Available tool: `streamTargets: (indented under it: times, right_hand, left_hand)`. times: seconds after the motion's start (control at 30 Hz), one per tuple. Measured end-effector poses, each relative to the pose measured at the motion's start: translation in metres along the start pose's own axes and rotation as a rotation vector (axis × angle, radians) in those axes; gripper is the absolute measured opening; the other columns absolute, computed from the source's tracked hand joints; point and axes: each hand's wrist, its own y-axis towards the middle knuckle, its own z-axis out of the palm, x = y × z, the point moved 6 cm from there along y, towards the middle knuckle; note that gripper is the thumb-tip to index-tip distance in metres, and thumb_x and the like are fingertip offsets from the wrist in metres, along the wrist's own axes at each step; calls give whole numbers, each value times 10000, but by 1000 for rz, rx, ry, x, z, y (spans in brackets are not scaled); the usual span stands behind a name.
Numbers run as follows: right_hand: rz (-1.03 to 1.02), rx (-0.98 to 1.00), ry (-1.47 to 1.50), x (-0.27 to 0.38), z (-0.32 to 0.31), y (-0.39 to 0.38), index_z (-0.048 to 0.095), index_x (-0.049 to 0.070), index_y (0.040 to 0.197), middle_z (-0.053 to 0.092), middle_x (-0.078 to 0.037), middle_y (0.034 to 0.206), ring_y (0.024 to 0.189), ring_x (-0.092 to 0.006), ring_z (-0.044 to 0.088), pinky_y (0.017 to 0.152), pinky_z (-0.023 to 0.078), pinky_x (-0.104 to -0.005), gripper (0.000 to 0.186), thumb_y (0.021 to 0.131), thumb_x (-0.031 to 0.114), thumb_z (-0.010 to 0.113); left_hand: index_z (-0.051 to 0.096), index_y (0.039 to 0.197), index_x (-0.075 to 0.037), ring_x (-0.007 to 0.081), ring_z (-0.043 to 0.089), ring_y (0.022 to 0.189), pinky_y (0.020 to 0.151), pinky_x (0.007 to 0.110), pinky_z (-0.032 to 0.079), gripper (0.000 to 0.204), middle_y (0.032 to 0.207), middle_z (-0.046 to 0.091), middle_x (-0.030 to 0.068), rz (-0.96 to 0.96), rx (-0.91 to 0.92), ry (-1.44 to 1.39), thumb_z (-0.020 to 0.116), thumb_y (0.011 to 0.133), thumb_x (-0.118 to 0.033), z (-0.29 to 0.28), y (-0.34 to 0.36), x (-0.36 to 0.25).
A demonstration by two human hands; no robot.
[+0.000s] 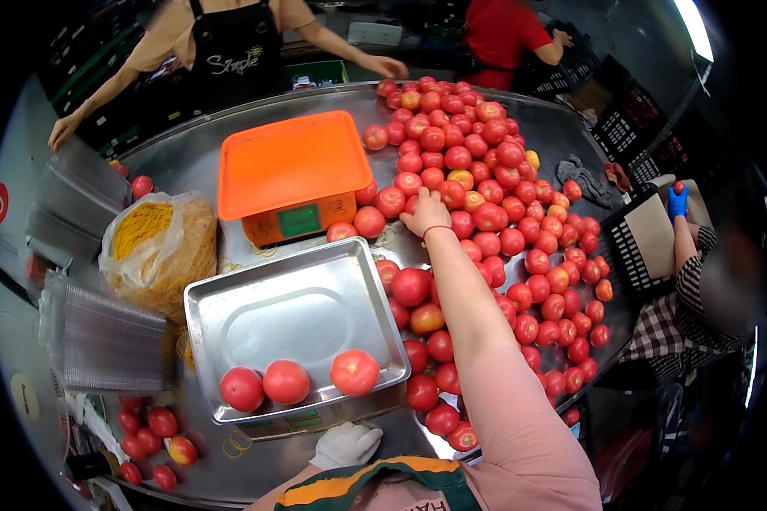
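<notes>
My bare right hand [426,213], a red band at its wrist, reaches over the tomato pile [486,183]. Its fingers bend down round a tomato [412,204] that they mostly hide. My left hand [349,444], in a white glove, rests with curled fingers at the table's near edge, just below the metal tray; I see nothing in it. Three large tomatoes lie along the near side of the tray [273,315]: one at the left [242,389], one in the middle [286,381] and one at the right [354,373]. The tray sits on a base with a green panel.
Behind the tray stands an orange scale [294,162]. To its left are a bag of yellow rubber bands [162,247] and stacked clear plastic boxes [102,332]. Several tomatoes lie at the near left [149,440]. Co-workers stand at the far side [239,51] and right [682,315].
</notes>
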Motion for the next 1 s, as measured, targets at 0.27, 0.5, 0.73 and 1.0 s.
streamTargets:
  times: [0.27,0.5,0.73,1.0]
  right_hand:
    - [-400,-68,311,45,-51,-44,467,123,1234,483,-188,1198,1083,-348,522,896,459,-401,670,630,223,742]
    - [-1235,60,203,124,-77,-179,532,139,1173,502,-141,1163,1062,-330,515,881,457,-388,549,658,8,669]
    - [-900,-144,487,94,-127,-231,587,38,1026,585,-155,1033,912,-321,579,769,487,-379,333,704,51,671]
    - [-793,144,704,63,-112,-342,621,13,922,623,-122,907,821,-271,611,709,497,-326,170,758,41,655]
  left_hand:
    - [625,889,-140,218,556,620,551,353,464,164,727,577,31,13,-38,47,651,739,-201,-11,3,-5]
    - [620,879,-142,249,556,630,584,363,466,126,745,590,59,-1,-4,81,616,766,-197,-4,5,-4]
    - [620,883,-135,260,573,677,626,373,473,122,776,602,62,-29,-81,76,610,780,-198,-8,1,-8]
    - [621,923,-128,250,579,701,646,367,478,154,768,601,61,-74,-297,-60,628,774,-167,-64,-13,-27]
